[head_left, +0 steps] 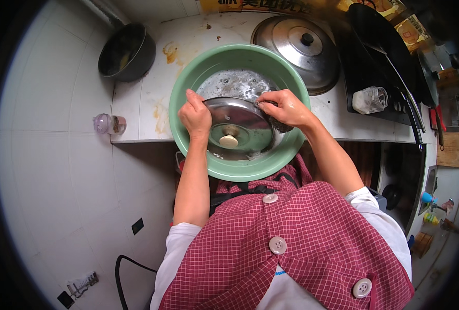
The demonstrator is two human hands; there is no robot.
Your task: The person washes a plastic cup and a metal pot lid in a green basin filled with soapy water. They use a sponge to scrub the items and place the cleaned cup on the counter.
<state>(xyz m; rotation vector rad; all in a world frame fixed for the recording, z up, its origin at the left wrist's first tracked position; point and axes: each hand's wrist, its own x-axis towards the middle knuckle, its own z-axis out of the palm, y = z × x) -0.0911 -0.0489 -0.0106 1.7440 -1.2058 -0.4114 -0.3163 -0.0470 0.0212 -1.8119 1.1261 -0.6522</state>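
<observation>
A green plastic basin (239,175) at the counter's front edge holds soapy, foamy water (233,82). My left hand (195,116) grips the left rim of a shiny metal pot lid (235,116), which is tilted inside the basin, its pale round knob towards me. At the lid's upper right rim, my right hand (285,109) pinches a dark, mesh-like scouring pad (283,126). The lid's lower part lies low in the basin, and how far it is under water is hard to tell.
Behind the basin at right lies a large domed metal lid (287,46). A dark pot (138,58) stands at back left, a small jar (119,124) at the left edge. On the right are a glass jar (369,100), a black cooktop (355,73) and a wok (384,42).
</observation>
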